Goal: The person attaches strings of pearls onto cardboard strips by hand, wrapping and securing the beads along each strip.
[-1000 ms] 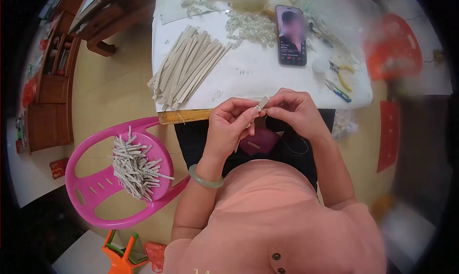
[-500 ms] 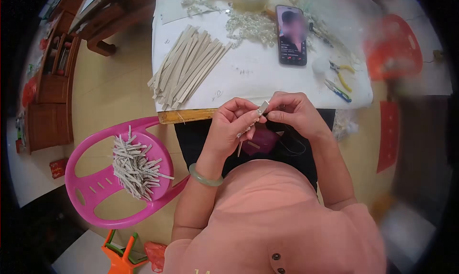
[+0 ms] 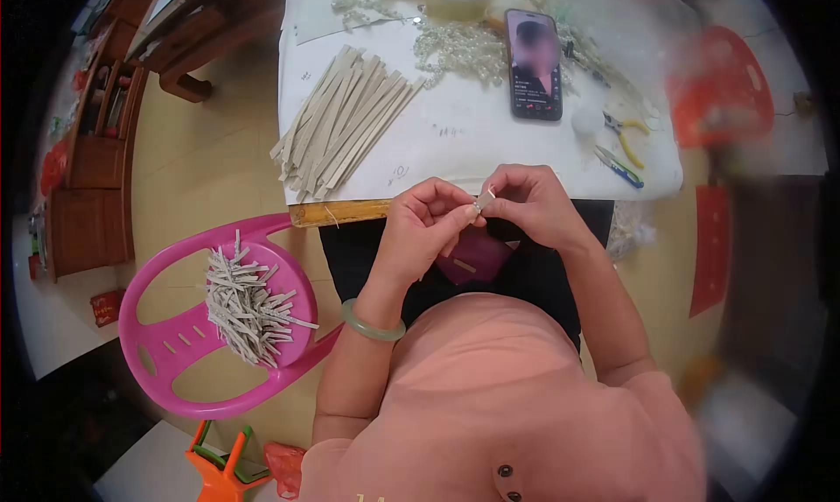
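Note:
Just off the table's front edge, my left hand [image 3: 430, 224] pinches a short pale strip [image 3: 485, 199] between thumb and forefinger. Small beads show at my left fingertips. My right hand [image 3: 530, 206] is closed at the strip's upper end, thumb and forefinger touching it. Most of the strip is hidden by my fingers. Long pale strips [image 3: 346, 121] lie in a pile on the white table cover [image 3: 446, 156], beyond my left hand. Shorter bead-covered strips [image 3: 248, 307] are heaped on a pink stool [image 3: 166, 257] at the left.
Clear beads [image 3: 459, 54] and a phone [image 3: 533, 64] lie at the table's back. Yellow-handled pliers [image 3: 627, 140] and blue-green snips [image 3: 619, 167] lie at its right side. A red chair [image 3: 722, 86] stands beyond. An orange and green stool [image 3: 226, 467] is at lower left.
The strip between my hands has turned, and its beaded lower part is now hidden by my left fingers. My right fingers have shifted onto its upper end. The thread loop below them no longer shows.

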Demonstrator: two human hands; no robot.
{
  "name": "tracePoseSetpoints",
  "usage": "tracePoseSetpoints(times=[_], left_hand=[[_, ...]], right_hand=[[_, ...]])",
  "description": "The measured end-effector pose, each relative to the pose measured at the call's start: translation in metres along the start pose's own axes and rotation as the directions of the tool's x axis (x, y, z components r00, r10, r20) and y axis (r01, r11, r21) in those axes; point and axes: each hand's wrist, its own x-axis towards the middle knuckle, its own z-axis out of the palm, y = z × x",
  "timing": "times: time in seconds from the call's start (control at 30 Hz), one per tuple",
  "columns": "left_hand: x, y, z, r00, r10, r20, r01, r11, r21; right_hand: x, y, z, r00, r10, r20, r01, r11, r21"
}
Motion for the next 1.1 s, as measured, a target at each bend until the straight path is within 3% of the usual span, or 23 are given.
tracePoseSetpoints(times=[0.07,0.3,0.37,0.47,0.6,0.67,0.7,0.73,0.77,0.87,0.9,0.93,0.97,1.0,1.1], left_hand=[[0.002,0.001,0.003,0.991,0.070,-0.114,-0.054,0.990,0.134],[0.025,0.009,0.002,0.959,0.206,-0.197,-0.137,0.938,0.318],[0.035,0.004,-0.003,0.953,0.202,-0.227,-0.060,0.858,0.511],[0.032,0.004,-0.002,0.967,0.072,-0.244,0.054,0.878,0.475],[0.037,-0.004,-0.004,0.959,0.067,-0.277,0.092,0.847,0.524],[0.041,-0.006,-0.003,0.943,0.215,-0.253,0.051,0.658,0.751],[0.043,-0.008,0.000,0.944,0.214,-0.252,0.051,0.659,0.751],[0.046,-0.010,0.004,0.928,0.313,-0.202,0.012,0.516,0.856],[0.047,-0.010,0.006,0.906,0.401,-0.135,-0.018,0.355,0.935],[0.047,-0.011,0.003,0.908,0.416,-0.052,-0.095,0.325,0.941],[0.045,-0.009,0.001,0.907,0.418,-0.055,-0.092,0.325,0.941],[0.040,-0.006,-0.002,0.936,0.298,-0.187,-0.077,0.693,0.717],[0.035,-0.005,-0.004,0.958,0.128,-0.255,-0.029,0.933,0.359],[0.032,-0.004,-0.008,0.970,0.079,-0.231,-0.018,0.967,0.256],[0.025,-0.007,-0.004,0.972,0.096,-0.216,-0.039,0.966,0.256]], right_hand=[[0.004,-0.002,0.003,0.994,-0.052,-0.099,0.028,0.973,-0.228],[0.028,-0.008,-0.007,0.996,-0.042,-0.076,0.031,0.990,-0.138],[0.036,0.000,-0.008,0.990,-0.039,-0.137,0.001,0.963,-0.268],[0.034,0.004,-0.006,0.984,-0.039,-0.173,-0.005,0.970,-0.244],[0.036,0.022,-0.010,0.968,-0.069,-0.241,-0.012,0.948,-0.318],[0.034,0.015,-0.003,0.953,-0.094,-0.288,-0.028,0.919,-0.393],[0.032,0.013,0.002,0.936,-0.125,-0.330,-0.045,0.886,-0.462],[0.031,0.015,0.005,0.935,-0.125,-0.331,-0.046,0.885,-0.463],[0.029,0.016,0.008,0.907,-0.223,-0.358,-0.007,0.840,-0.543],[0.016,0.009,0.020,0.814,-0.429,-0.392,0.093,0.762,-0.641],[0.011,0.004,0.023,0.748,-0.522,-0.410,0.150,0.735,-0.662],[0.008,0.000,0.025,0.749,-0.517,-0.414,0.146,0.738,-0.659],[0.003,-0.003,0.026,0.772,-0.516,-0.371,0.172,0.731,-0.660],[0.000,-0.004,0.027,0.793,-0.515,-0.326,0.198,0.723,-0.661],[0.010,-0.003,0.031,0.765,-0.602,-0.229,0.273,0.625,-0.731]])
